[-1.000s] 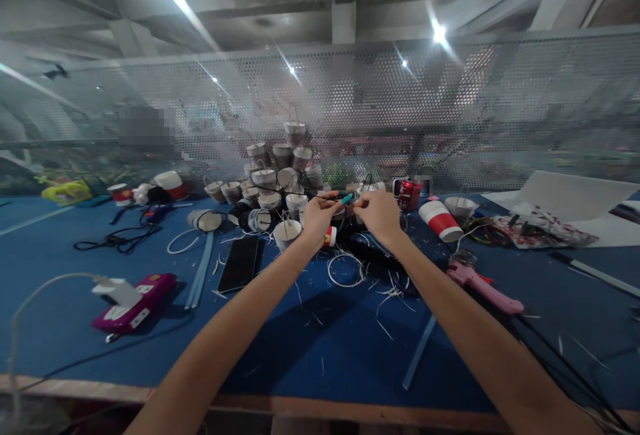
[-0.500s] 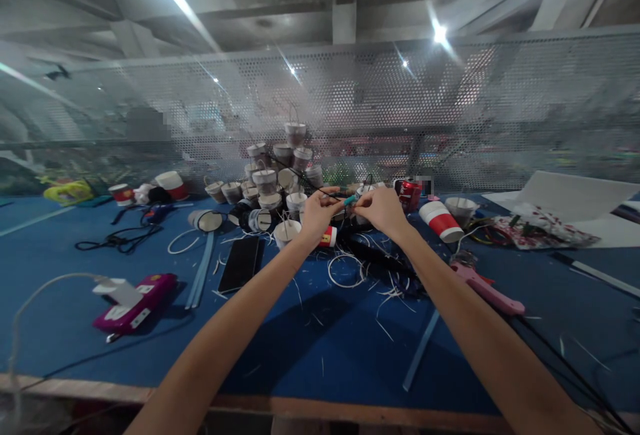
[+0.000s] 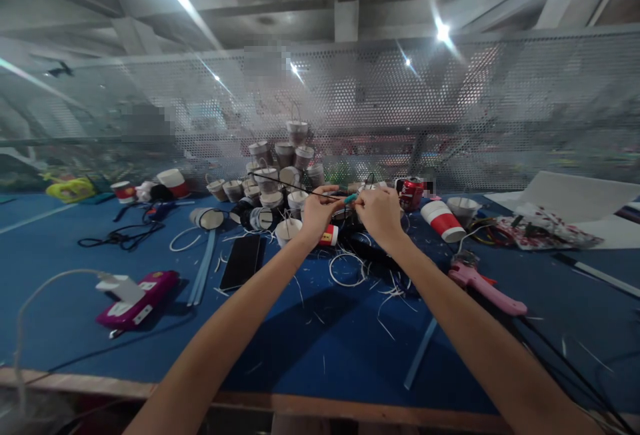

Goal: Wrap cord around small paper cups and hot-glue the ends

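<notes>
Above the middle of the table, my left hand [image 3: 319, 214] is closed in a pinch on a small teal piece [image 3: 349, 199]; its exact kind is too small to make out. A thin black cord [image 3: 290, 186] runs out to the left from between the fingers, across the front of the stacked cups. My right hand [image 3: 381, 214] is closed with its fingertips at the right end of the teal piece, and its knuckles hide part of the grip. Just under my left hand lies a red and white paper cup [image 3: 329, 235].
Behind my hands are stacked small cups with loop handles [image 3: 267, 180]. A phone [image 3: 241, 262] and purple power strip [image 3: 137, 302] lie left. On the right are a red can [image 3: 412, 194], a red-striped cup [image 3: 443, 221] and a pink glue gun [image 3: 487, 290]. White scraps litter the blue tabletop [image 3: 320, 335].
The black cord now stretches farther left and up in front of the cups. My right hand has turned slightly and edged left, its fingers closer against the teal piece. The left hand stays nearly still.
</notes>
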{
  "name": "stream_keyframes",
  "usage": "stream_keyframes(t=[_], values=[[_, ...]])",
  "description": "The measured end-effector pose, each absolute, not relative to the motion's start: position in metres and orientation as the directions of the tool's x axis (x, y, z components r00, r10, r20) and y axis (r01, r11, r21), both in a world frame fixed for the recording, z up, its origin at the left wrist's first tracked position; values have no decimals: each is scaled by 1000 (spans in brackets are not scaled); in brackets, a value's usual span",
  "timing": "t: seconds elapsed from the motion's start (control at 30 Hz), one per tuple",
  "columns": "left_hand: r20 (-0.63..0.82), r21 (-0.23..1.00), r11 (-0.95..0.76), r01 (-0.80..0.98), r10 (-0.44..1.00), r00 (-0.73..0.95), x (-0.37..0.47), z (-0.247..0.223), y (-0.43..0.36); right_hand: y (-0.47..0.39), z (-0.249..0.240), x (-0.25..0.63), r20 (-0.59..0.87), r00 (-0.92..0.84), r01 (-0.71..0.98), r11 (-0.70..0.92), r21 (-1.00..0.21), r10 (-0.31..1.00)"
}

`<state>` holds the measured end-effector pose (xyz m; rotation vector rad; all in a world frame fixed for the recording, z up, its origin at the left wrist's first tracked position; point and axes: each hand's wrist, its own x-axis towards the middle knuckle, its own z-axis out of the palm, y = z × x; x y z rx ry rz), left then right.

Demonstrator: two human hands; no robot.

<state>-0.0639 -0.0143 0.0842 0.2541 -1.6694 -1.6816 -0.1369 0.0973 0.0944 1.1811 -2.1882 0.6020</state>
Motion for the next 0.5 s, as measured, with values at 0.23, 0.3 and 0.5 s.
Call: stream_keyframes(t=[0.23,0.3,0.5], values=[[399,912,175,370,-582,-709,-67,83,-26,102,100,-153,516,-487,-852,252,-460,-705],[402,911,151,384,-536,-743,-67,81,-30,104,101,-158,473,-494,-802,173,-571,-729],[385,921,148,361,-481,-787,-67,79,-28,107,103,-163,390,-472,-757,137,-639,-791]])
